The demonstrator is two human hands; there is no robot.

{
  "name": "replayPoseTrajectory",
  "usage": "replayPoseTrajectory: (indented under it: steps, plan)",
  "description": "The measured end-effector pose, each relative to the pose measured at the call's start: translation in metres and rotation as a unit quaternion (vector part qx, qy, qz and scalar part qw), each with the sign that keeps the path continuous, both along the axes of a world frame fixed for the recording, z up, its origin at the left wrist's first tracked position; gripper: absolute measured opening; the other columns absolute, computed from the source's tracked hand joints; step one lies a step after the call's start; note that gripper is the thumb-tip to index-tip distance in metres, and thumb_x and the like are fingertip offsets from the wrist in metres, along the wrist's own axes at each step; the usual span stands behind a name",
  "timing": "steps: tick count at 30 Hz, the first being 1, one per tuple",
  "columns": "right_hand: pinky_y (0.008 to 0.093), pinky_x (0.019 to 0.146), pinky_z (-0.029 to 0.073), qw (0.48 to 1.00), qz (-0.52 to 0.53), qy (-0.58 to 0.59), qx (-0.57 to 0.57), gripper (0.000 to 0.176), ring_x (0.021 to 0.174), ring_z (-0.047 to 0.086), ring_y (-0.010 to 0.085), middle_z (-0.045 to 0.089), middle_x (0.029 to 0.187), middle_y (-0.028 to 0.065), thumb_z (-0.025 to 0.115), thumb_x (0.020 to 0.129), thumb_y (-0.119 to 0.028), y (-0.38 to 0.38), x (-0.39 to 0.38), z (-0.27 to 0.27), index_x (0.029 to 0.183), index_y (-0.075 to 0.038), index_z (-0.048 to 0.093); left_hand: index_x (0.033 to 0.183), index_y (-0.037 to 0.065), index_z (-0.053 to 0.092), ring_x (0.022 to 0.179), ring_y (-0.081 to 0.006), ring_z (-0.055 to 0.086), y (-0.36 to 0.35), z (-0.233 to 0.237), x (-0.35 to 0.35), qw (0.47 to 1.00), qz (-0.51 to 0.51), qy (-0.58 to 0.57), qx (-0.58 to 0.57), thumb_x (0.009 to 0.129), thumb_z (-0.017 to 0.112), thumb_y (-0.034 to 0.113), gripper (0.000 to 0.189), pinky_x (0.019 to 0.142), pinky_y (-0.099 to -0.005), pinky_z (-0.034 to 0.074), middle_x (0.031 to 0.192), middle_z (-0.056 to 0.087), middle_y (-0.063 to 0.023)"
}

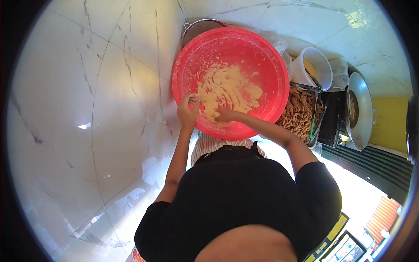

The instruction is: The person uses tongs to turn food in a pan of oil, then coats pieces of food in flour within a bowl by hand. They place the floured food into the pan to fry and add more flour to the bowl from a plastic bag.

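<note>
A wide red plastic basin [266,56] holds a pale yellow, crumbly floury mixture [231,85], spread in streaks over its bottom. My left hand [188,112] is at the basin's near-left rim, its fingers and thumb curled round the edge. Inside the basin, my right hand [225,117] dips into the near side of the mixture. Its fingers are partly covered and blurred, so their closing does not show.
To the right sits a tray of brown fried strips [298,114] with a green-handled utensil. Behind it stands a clear plastic tub [322,65]. A large metal wok [364,111] is farther right. Marble-patterned tiled walls [126,65] border the left and back.
</note>
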State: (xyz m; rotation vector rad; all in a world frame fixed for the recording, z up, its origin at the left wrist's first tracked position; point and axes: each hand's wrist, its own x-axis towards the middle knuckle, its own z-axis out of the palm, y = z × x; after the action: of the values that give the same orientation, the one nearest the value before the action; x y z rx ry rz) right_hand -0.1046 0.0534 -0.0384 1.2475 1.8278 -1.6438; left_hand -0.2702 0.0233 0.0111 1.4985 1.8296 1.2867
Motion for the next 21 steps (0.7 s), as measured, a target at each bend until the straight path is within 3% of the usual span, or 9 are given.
replayPoseTrajectory:
  steps: [1,5,8,10,14,16,17,19,21]
  plan:
    - [0.0385,0.073,0.045,0.990,-0.068,0.088,-0.082,0.065,0.098,0.049,0.0276,0.042,0.114,0.0240,0.057,0.073,-0.029,0.007,0.006,0.007,0.119,0.009,0.029,0.081,0.002,0.058,0.064,-0.0148,0.056,0.000,-0.001,-0.001,1.000,0.001,0.000,0.002,0.076,0.060,0.018,0.017,0.061,-0.0252,0.044,0.072,0.059,-0.0073]
    - [0.0309,0.069,0.045,0.956,-0.242,0.167,-0.005,0.059,0.090,0.053,0.0243,0.053,0.101,0.0209,0.060,0.069,-0.032,0.028,0.017,-0.006,0.109,0.009,0.043,0.078,0.003,0.058,0.063,-0.0185,0.057,0.000,-0.001,-0.002,1.000,-0.013,0.007,0.009,0.076,0.059,0.019,0.016,0.058,-0.0272,0.044,0.071,0.058,-0.0088]
    - [0.0355,0.079,0.042,0.988,-0.137,0.051,0.048,0.057,0.098,0.048,0.0279,0.050,0.106,0.0193,0.059,0.072,-0.030,0.073,0.015,-0.003,0.115,0.002,0.039,0.077,0.002,0.058,0.063,-0.0192,0.056,0.000,-0.002,-0.003,1.000,-0.018,0.001,0.012,0.076,0.058,0.019,0.016,0.058,-0.0277,0.044,0.071,0.058,-0.0090]
    - [0.0373,0.084,0.039,0.943,-0.184,0.087,0.263,0.062,0.104,0.045,0.0324,0.043,0.113,0.0254,0.055,0.072,-0.034,0.084,0.012,-0.020,0.113,0.009,0.039,0.077,0.002,0.058,0.062,-0.0196,0.056,0.001,-0.002,-0.003,1.000,-0.023,-0.003,0.015,0.077,0.057,0.018,0.016,0.057,-0.0280,0.043,0.070,0.058,-0.0092]
    - [0.0403,0.091,0.032,0.923,-0.192,0.086,0.321,0.064,0.109,0.038,0.0374,0.038,0.119,0.0249,0.051,0.075,-0.036,0.073,-0.021,-0.069,0.119,0.007,0.033,0.077,0.002,0.058,0.062,-0.0207,0.056,0.001,-0.008,-0.005,0.999,-0.029,0.005,0.019,0.077,0.057,0.019,0.017,0.057,-0.0285,0.043,0.070,0.058,-0.0096]
    - [0.0428,0.090,0.032,0.842,-0.103,0.030,0.529,0.059,0.110,0.035,0.0396,0.038,0.118,0.0241,0.045,0.080,-0.033,0.038,-0.036,-0.094,0.123,0.002,0.028,0.077,0.002,0.058,0.062,-0.0210,0.056,0.002,-0.008,-0.005,0.999,-0.033,0.001,0.018,0.077,0.057,0.019,0.018,0.057,-0.0286,0.043,0.070,0.058,-0.0097]
    - [0.0428,0.090,0.032,0.841,-0.104,0.029,0.530,0.059,0.110,0.035,0.0396,0.038,0.118,0.0241,0.045,0.080,-0.033,0.028,-0.035,-0.090,0.123,0.002,0.028,0.077,0.002,0.058,0.062,-0.0183,0.056,0.001,-0.006,-0.005,0.999,-0.034,0.011,0.013,0.078,0.056,0.019,0.017,0.058,-0.0271,0.043,0.071,0.058,-0.0091]
    - [0.0444,0.092,0.030,0.904,0.043,0.040,0.422,0.064,0.114,0.029,0.0401,0.032,0.121,0.0264,0.045,0.080,-0.036,0.009,-0.031,-0.081,0.126,0.002,0.022,0.078,0.002,0.059,0.063,-0.0156,0.056,-0.001,-0.006,-0.005,0.999,-0.036,0.020,0.004,0.079,0.055,0.018,0.017,0.060,-0.0256,0.044,0.072,0.059,-0.0084]
    - [0.0438,0.091,0.031,0.920,0.061,0.068,0.382,0.065,0.112,0.031,0.0403,0.033,0.121,0.0266,0.047,0.079,-0.036,-0.006,-0.021,-0.077,0.126,0.002,0.022,0.076,0.002,0.058,0.062,-0.0214,0.056,0.000,-0.007,-0.004,0.999,-0.030,0.012,0.023,0.077,0.057,0.019,0.018,0.057,-0.0291,0.043,0.071,0.058,-0.0100]
